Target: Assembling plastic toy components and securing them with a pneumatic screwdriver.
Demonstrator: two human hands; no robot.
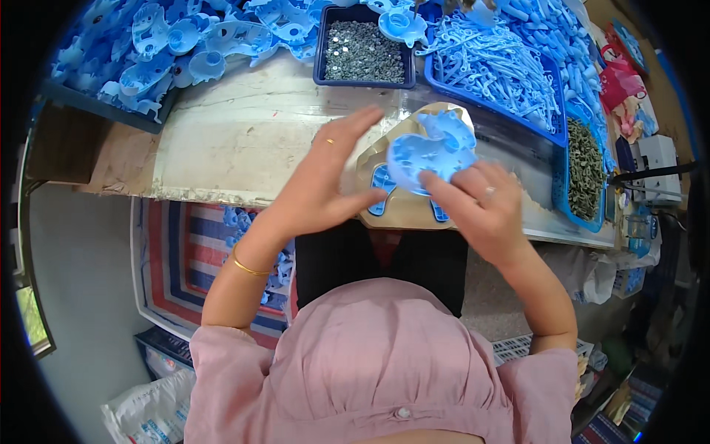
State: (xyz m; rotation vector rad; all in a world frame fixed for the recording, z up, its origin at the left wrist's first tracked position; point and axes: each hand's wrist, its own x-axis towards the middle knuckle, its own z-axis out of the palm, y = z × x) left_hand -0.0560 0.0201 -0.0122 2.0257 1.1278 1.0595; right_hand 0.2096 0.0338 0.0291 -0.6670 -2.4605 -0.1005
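Observation:
A light blue hollow plastic shell (414, 159) is pinched between the thumb and fingers of my right hand (488, 211). It is over a tan jig-like block (405, 211) at the table's near edge. Two darker blue pieces (380, 181) show on that block, partly covered by the shell. To the left, my left hand (314, 177) is open, thumb and fingers spread, with nothing in it. Its thumb reaches toward the block's left side; whether it touches cannot be made out.
Blue shells (151, 44) are heaped in a bin at the far left. Behind the block stands a dark tray of small metal parts (362, 55). A blue basket of thin blue strips (492, 66) and a tray of greenish pieces (583, 174) lie right. A striped-lined container (166, 251) is below left.

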